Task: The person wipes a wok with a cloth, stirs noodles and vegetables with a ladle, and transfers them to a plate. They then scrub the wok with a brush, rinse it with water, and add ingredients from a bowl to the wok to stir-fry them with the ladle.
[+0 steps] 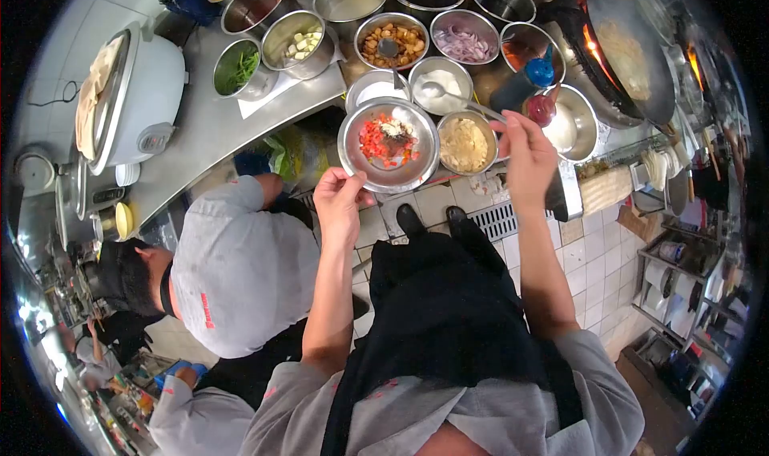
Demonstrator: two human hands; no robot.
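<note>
My left hand (pixel 340 203) pinches the near rim of a metal bowl (pixel 352 171) with chopped red pieces (pixel 388 139), some pale bits and a dark powder in it. In my right hand (pixel 529 155) is the handle of a long metal spoon (pixel 460 99). Its head is over a metal bowl of white powder (pixel 448 71), and I cannot tell whether it touches the powder. Partly behind my held bowl stands another bowl of white stuff (pixel 370 87). Close to my right hand is a bowl of yellowish, crumbly seasoning (pixel 463 145).
Metal containers hold sliced purple onions (pixel 465 39), brown chunks (pixel 392 43), pale cubes (pixel 302 45) and chopped greens (pixel 240 70). On the right a wok (pixel 625 55) steams over flames. A co-worker (pixel 240 272) bends down at my left, near a white rice cooker (pixel 148 95) on the counter.
</note>
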